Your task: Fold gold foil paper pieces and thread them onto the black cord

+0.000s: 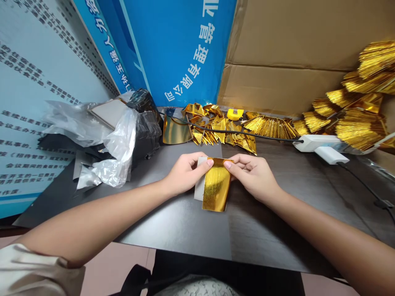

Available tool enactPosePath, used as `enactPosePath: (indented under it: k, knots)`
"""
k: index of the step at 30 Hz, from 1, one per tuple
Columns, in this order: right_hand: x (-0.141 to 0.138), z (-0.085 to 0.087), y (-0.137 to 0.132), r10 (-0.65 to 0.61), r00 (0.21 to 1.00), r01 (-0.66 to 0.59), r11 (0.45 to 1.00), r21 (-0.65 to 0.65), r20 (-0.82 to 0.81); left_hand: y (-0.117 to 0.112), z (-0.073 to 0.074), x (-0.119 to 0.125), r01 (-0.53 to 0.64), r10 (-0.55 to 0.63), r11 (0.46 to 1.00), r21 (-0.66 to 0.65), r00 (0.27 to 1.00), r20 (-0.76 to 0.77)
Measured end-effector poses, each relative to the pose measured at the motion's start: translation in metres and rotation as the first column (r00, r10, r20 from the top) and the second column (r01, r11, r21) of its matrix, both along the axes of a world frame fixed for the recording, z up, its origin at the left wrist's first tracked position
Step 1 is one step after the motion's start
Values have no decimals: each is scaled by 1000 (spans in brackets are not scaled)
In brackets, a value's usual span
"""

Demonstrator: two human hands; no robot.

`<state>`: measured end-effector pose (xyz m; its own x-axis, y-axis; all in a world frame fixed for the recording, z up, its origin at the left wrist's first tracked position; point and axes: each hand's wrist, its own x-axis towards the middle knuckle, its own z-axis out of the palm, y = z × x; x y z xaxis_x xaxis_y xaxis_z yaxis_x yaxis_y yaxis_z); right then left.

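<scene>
Between my two hands is a piece of shiny gold foil paper (216, 187), its top edge pinched at both corners. A pale grey-white strip (199, 187) shows along its left side; whether it is a separate card or the paper's back, I cannot tell. My left hand (189, 170) closes thumb over fingers at the top left corner, touching both the strip and the gold. My right hand (253, 172) grips the top right corner the same way. The paper hangs tilted toward me above the dark table. My fingers behind it are partly hidden.
Folded gold foil pieces (220, 127) lie at the back, beside a yellow tape measure (235, 114). A white power strip (321, 144) and gold fans (361, 123) are at the right. Crumpled clear plastic (120, 152) lies left. A black cable (268, 137) crosses behind my hands.
</scene>
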<state>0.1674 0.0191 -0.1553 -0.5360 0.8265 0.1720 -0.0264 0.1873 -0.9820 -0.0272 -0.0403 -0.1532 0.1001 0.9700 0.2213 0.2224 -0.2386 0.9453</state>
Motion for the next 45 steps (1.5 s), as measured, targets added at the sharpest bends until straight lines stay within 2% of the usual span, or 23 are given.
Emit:
enactPosePath:
  k: [16,23,26,31,35,39,45]
  knots:
    - [2,-1,3,8,997,-11,998,55,71,-1,-2,-2,-10,11,1000,25,999,-47]
    - [3,-1,1,-27,992,5,984,176,123,0,-2,-2,5,-4,1000,18,999,-46]
    - [2,-4,2,6,994,-20,991,129,106,2,-2,-3,-17,19,999,30,998,-52]
    - [-2,-10,4,167,977,-174,984,46,129,3,-2,-4,-64,70,994,91,995,-66]
    - [-3,-15,4,118,978,-124,992,23,172,5,-4,-4,-125,138,984,127,986,-95]
    - [-3,-15,2,223,959,-215,975,-62,175,8,-5,-6,-188,204,968,165,975,-88]
    - [-5,-11,-2,231,951,-220,973,-76,203,9,-6,-7,-248,270,944,219,960,-76]
